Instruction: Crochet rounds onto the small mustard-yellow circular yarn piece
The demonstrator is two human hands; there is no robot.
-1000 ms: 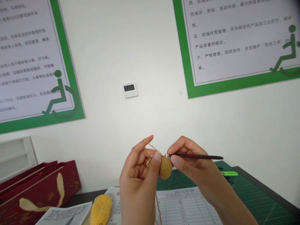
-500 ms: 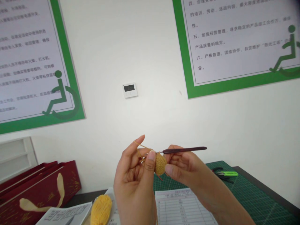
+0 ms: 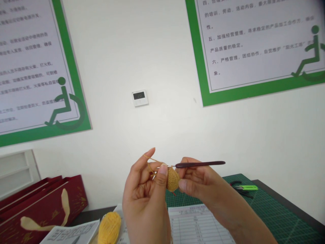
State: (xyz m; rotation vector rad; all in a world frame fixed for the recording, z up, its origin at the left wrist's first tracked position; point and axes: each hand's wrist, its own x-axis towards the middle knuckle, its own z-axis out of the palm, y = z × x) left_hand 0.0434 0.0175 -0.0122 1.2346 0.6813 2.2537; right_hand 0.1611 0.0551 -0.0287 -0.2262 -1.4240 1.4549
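Raised in front of me, my left hand (image 3: 146,189) pinches a small yellow crocheted piece (image 3: 173,179) between thumb and fingers. A strand of yellow yarn (image 3: 152,160) runs over its raised index finger. My right hand (image 3: 198,183) grips a dark crochet hook (image 3: 200,164), held level with its metal tip at the top of the piece. The handle points right. Both hands are closed and almost touch around the piece. A yellow yarn ball (image 3: 109,228) lies on the desk below my left hand.
A green cutting mat (image 3: 266,210) covers the right of the dark desk, with green-handled scissors (image 3: 242,188) on it. Printed sheets (image 3: 195,225) lie at the front. Red gift bags (image 3: 43,206) stand at left. Posters and a thermostat (image 3: 140,97) hang on the white wall.
A second ago the hook was lower and farther right; both hands then shifted left with the piece. Over the last half second they have barely moved.
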